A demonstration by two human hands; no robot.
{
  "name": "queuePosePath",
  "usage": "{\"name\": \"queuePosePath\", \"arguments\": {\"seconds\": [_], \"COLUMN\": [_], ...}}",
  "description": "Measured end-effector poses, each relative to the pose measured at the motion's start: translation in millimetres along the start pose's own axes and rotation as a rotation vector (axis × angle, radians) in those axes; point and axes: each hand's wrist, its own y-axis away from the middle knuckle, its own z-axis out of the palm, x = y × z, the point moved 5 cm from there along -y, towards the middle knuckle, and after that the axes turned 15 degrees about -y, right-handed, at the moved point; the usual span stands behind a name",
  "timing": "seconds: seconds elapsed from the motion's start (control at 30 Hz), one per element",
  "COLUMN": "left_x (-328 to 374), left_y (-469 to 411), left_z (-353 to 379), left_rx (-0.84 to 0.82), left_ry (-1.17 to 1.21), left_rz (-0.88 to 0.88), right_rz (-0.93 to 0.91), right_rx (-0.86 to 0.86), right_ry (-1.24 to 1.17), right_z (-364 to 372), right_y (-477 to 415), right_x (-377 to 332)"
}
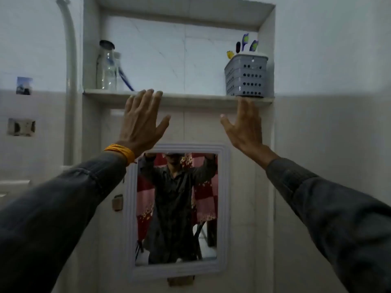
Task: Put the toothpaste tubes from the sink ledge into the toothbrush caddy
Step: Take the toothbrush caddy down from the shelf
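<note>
A grey perforated toothbrush caddy [246, 78] stands at the right end of a recessed wall shelf [190, 98], with toothbrush heads [245, 42] sticking out of its top. My left hand [140, 121] is raised flat with fingers spread, its fingertips at the shelf's front edge near the middle. My right hand [245, 125] is raised the same way just below the caddy, fingers apart and empty. No toothpaste tube is visible in either hand or on the shelf.
A clear glass bottle [106, 66] and a blue-handled brush [125, 78] stand at the shelf's left end. A white-framed mirror [176, 208] hangs below the shelf and reflects a person. A white pipe [70, 60] runs down the wall at the left.
</note>
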Motion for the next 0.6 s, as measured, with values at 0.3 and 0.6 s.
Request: {"name": "queuePosePath", "arguments": {"seconds": [0.3,0.6], "left_x": [55.1,58.5], "left_y": [-111.7,-120.7], "left_z": [54.3,79.6], "left_rx": [-0.155,-0.213], "left_ry": [0.024,-0.097], "left_rz": [0.094,0.121], "right_rz": [0.322,0.499], "right_rx": [0.115,0.154], "right_ry": [-0.134,-0.212], "right_z": [-12.0,0.4], "right_y": [-121.9,-145.1], "right_x": [45.5,75.3]}}
